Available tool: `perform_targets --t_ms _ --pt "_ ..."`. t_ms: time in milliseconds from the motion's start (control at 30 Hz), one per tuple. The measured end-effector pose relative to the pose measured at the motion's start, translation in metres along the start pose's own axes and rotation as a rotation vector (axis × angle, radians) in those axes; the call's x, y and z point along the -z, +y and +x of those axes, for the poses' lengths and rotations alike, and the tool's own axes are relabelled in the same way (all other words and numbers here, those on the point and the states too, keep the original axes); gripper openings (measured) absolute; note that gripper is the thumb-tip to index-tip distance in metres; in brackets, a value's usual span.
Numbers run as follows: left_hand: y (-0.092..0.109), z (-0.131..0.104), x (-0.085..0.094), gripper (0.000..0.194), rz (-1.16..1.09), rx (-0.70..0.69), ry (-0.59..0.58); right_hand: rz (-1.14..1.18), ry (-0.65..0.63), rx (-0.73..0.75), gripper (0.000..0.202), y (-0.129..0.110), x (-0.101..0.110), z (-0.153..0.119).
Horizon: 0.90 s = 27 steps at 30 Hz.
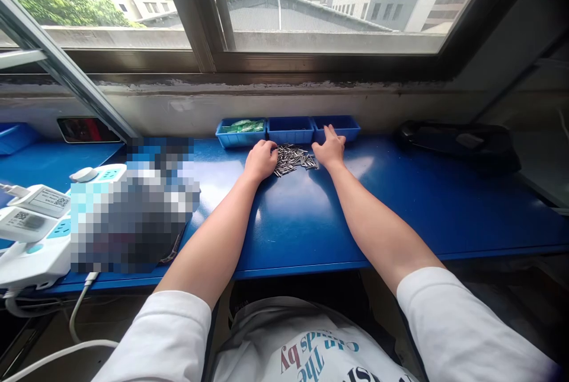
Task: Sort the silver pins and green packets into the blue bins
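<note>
A loose pile of small, slim metal rods (288,158), too small to tell their exact kind, lies on the blue table. At the pile's left edge rests my left hand (261,160), its fingers curled inward against the rods; what is between the fingertips is hidden. My right hand (331,147) is to the right of the pile, with fingers apart. Its thumb points toward the rods, and its longer fingers reach the front of the right blue bin (349,131). Beside that bin stand the middle blue bin (291,136) and the left blue bin (235,140), which holds green packets (244,126).
A white power strip (48,260) with plugged-in adapters is at the left, next to a pixelated area. Behind it lies a phone-like dark device (86,130). A black bag or case (462,142) sits at the right. A window frame (320,63) runs behind the table.
</note>
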<state>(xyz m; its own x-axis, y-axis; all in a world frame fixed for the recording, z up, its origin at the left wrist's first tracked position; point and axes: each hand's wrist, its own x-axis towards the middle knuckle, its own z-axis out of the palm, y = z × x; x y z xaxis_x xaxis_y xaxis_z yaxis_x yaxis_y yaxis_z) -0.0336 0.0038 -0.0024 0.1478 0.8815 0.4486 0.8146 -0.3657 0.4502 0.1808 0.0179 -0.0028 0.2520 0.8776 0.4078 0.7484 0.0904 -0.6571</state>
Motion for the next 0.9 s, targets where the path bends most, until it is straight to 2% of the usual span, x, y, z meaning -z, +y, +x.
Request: perform_targets --t_ms 100,233,333,533,900 --pt "-0.001 0.000 0.000 0.025 0.008 0.001 0.001 -0.026 0.016 0.048 0.060 0.000 -0.002 0.000" --pt "-0.002 0.000 0.000 0.021 0.001 -0.004 0.006 -0.006 0.067 0.172 0.037 -0.003 -0.003 -0.002" --pt "-0.002 -0.001 0.000 0.021 -0.016 -0.017 0.010 0.031 -0.057 0.255 0.023 -0.006 -0.005 -0.006" --pt "0.002 -0.003 0.001 0.026 -0.012 -0.063 -0.060 0.060 -0.279 0.384 0.021 -0.010 -0.012 -0.017" --pt "0.002 -0.003 0.000 0.025 0.001 -0.079 -0.083 0.073 -0.342 0.432 0.010 -0.014 -0.012 -0.017"
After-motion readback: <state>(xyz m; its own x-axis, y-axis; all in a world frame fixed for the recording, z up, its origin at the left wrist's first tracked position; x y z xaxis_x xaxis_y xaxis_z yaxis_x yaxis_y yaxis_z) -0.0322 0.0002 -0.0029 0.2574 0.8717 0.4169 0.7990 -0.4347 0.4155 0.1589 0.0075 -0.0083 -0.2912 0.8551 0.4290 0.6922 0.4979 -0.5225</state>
